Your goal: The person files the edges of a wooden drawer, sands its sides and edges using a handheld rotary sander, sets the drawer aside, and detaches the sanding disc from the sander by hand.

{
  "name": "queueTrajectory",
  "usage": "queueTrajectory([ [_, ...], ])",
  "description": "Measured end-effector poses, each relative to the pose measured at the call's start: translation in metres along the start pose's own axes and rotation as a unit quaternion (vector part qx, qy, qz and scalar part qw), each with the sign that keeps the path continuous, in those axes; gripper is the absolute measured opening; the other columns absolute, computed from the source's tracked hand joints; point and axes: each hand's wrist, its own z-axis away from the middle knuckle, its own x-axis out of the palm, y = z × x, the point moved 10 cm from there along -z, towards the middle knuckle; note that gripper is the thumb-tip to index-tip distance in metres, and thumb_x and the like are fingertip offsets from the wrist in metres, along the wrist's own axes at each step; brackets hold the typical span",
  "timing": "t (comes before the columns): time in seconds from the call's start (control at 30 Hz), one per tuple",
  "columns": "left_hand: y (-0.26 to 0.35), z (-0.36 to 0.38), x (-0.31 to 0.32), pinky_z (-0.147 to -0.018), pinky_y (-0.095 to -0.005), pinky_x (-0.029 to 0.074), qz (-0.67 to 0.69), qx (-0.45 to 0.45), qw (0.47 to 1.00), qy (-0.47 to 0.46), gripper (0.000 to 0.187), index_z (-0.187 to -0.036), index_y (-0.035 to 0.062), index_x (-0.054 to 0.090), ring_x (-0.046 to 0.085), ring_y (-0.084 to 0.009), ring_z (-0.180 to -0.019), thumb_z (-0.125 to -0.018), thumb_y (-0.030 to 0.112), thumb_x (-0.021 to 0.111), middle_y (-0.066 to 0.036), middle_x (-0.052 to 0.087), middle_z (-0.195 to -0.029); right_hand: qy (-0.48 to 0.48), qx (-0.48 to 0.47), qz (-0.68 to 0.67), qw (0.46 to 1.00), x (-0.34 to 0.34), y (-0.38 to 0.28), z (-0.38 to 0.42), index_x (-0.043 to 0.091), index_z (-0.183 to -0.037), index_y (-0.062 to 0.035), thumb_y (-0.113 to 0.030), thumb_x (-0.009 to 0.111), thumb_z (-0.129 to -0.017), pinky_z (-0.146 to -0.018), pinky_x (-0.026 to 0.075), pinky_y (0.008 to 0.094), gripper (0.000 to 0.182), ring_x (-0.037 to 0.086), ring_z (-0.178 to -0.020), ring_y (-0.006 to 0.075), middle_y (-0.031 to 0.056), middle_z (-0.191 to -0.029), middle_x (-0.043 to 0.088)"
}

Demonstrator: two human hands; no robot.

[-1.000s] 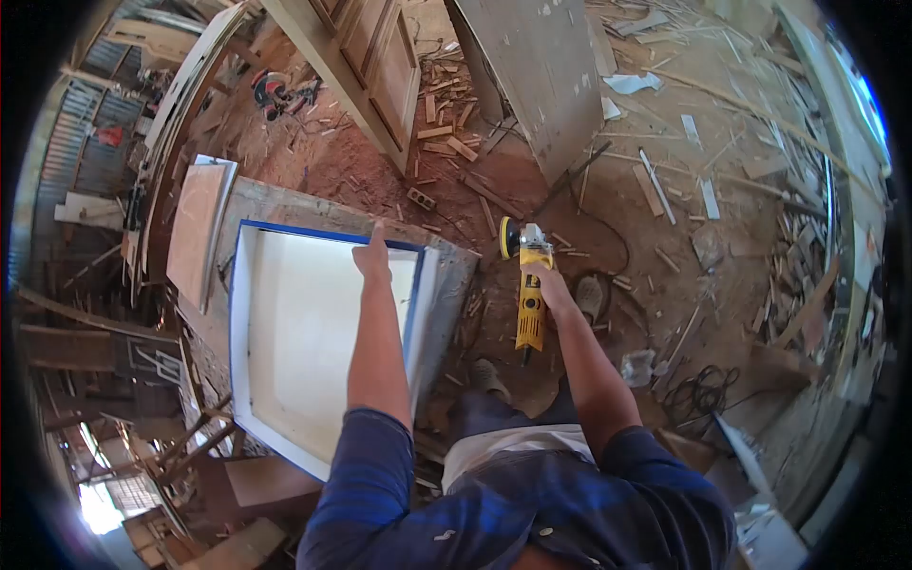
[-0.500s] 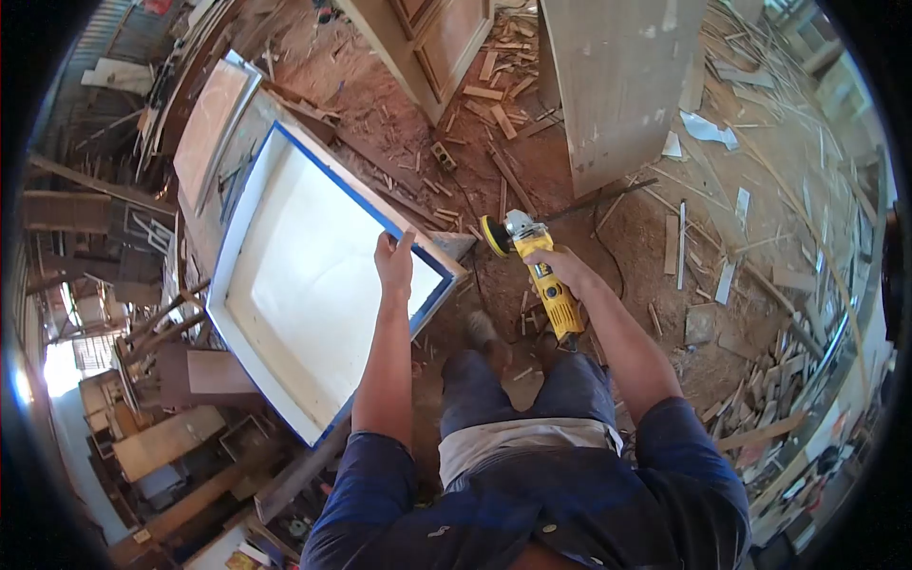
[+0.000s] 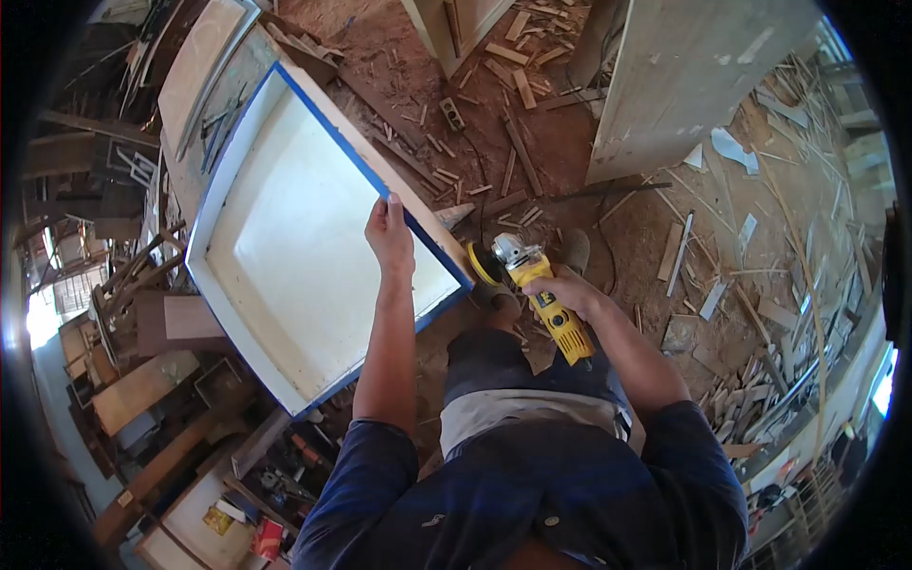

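A shallow white tray-like wooden box (image 3: 313,228) with blue-edged rims leans at an angle on my left. My left hand (image 3: 390,236) is closed at its blue upper rim, fingertips right on the edge. My right hand (image 3: 562,290) wraps around the body of a yellow angle grinder (image 3: 560,328), whose grey metal head points away from me. The grinder's round yellow pad (image 3: 484,265) is right beside the box's near right corner, along its bare wood side (image 3: 418,211).
Ahead stand a pale wooden panel (image 3: 679,90) and a panelled door (image 3: 458,28). Wood offcuts (image 3: 522,85) and a power socket block (image 3: 451,114) lie on the dirt floor; a dark cable (image 3: 608,256) runs near my feet. Timber (image 3: 161,389) is piled at left.
The grinder has moved left and slightly down, its pad now up against the box's corner. My view has shifted, and a foot shows near the grinder.
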Motion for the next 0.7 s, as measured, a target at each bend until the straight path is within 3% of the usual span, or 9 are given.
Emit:
queueTrajectory([
  [0.07,0.01,0.01,0.011,-0.08,-0.0207,0.046,0.074,-0.004,0.997,0.018,0.02,-0.118,-0.0038,0.073,0.06,-0.0057,-0.09,-0.105,0.011,0.069,0.002,0.07,-0.101,-0.001,0.008,0.005,1.0,-0.002,-0.009,0.006,0.067,-0.119,-0.0037,-0.023,0.078,-0.09,-0.063,0.062,0.0364,0.036,0.074,-0.07,0.0202,0.0083,-0.088,0.072],
  [0.17,0.025,0.026,0.007,-0.087,-0.0233,0.055,0.058,0.019,0.993,0.104,0.028,-0.126,-0.0063,0.071,0.069,-0.0114,-0.099,-0.1,0.005,0.074,-0.007,0.074,-0.112,-0.021,0.012,0.008,1.0,-0.003,-0.032,0.015,0.068,-0.117,-0.0032,-0.023,0.078,-0.089,-0.063,0.062,0.0365,0.036,0.074,-0.07,0.0199,0.0087,-0.087,0.073],
  [0.27,0.027,0.04,-0.003,-0.091,-0.0305,0.062,0.052,-0.048,0.988,0.141,0.032,-0.125,-0.0084,0.07,0.073,-0.0186,-0.104,-0.096,0.003,0.078,-0.013,0.074,-0.115,-0.035,0.032,0.013,0.999,-0.012,-0.04,0.014,0.07,-0.114,-0.0033,-0.022,0.08,-0.089,-0.063,0.06,0.0346,0.033,0.073,-0.069,0.0178,0.0067,-0.084,0.073],
  [0.3,0.028,0.038,-0.008,-0.091,-0.0356,0.065,0.041,-0.058,0.989,0.132,0.038,-0.134,-0.0072,0.065,0.073,-0.0204,-0.105,-0.099,0.005,0.075,-0.014,0.073,-0.119,-0.041,0.046,0.014,0.998,-0.012,-0.038,0.014,0.071,-0.112,-0.0034,-0.022,0.08,-0.089,-0.064,0.06,0.0336,0.032,0.072,-0.069,0.0169,0.0057,-0.083,0.073],
  [0.37,0.03,0.032,-0.017,-0.096,-0.0336,0.062,0.056,-0.108,0.982,0.142,0.042,-0.139,-0.0086,0.061,0.072,-0.022,-0.112,-0.1,0.003,0.072,-0.016,0.071,-0.125,-0.056,0.042,0.024,0.997,-0.009,-0.04,0.011,0.071,-0.112,-0.0036,-0.023,0.082,-0.087,-0.063,0.06,0.034,0.033,0.073,-0.07,0.0168,0.0058,-0.085,0.073],
  [0.47,0.023,-0.017,-0.019,-0.114,-0.041,0.051,-0.135,-0.014,0.99,0.043,0.051,-0.146,-0.0065,0.057,0.064,-0.0307,-0.133,-0.099,0.005,0.073,-0.022,0.064,-0.143,-0.075,0.048,0.02,0.996,0.002,-0.039,0.008,0.071,-0.114,-0.0044,-0.025,0.083,-0.086,-0.065,0.06,0.0342,0.036,0.073,-0.072,0.0167,0.0056,-0.089,0.073],
  [0.57,0.026,-0.041,-0.006,-0.128,-0.0441,0.031,-0.387,0.085,0.918,-0.017,0.066,-0.159,0.0005,0.045,0.037,-0.0359,-0.158,-0.098,0.007,0.071,-0.026,0.042,-0.166,-0.065,0.002,0.034,0.997,0.017,-0.065,0.009,0.069,-0.118,-0.0033,-0.024,0.082,-0.086,-0.064,0.06,0.0348,0.039,0.073,-0.068,0.0178,0.007,-0.084,0.073],
  [0.6,-0.012,-0.063,-0.023,-0.131,-0.055,0.018,-0.449,0.096,0.886,-0.071,0.082,-0.166,0.0088,0.034,0.013,-0.0411,-0.165,-0.096,0.011,0.074,-0.027,0.018,-0.176,-0.057,-0.004,0.032,0.998,0.02,-0.075,0.009,0.07,-0.115,-0.003,-0.025,0.082,-0.086,-0.063,0.06,0.0349,0.038,0.073,-0.068,0.0181,0.0069,-0.084,0.073],
  [0.7,-0.012,-0.066,-0.011,-0.128,-0.0664,0.016,-0.566,0.025,0.816,-0.115,0.089,-0.169,0.0138,0.028,0.006,-0.0457,-0.164,-0.094,0.015,0.077,-0.027,0.01,-0.177,-0.052,-0.002,0.045,0.998,0.018,-0.079,-0.015,0.072,-0.11,-0.0033,-0.027,0.082,-0.086,-0.063,0.059,0.035,0.036,0.072,-0.068,0.0181,0.0066,-0.084,0.072],
])
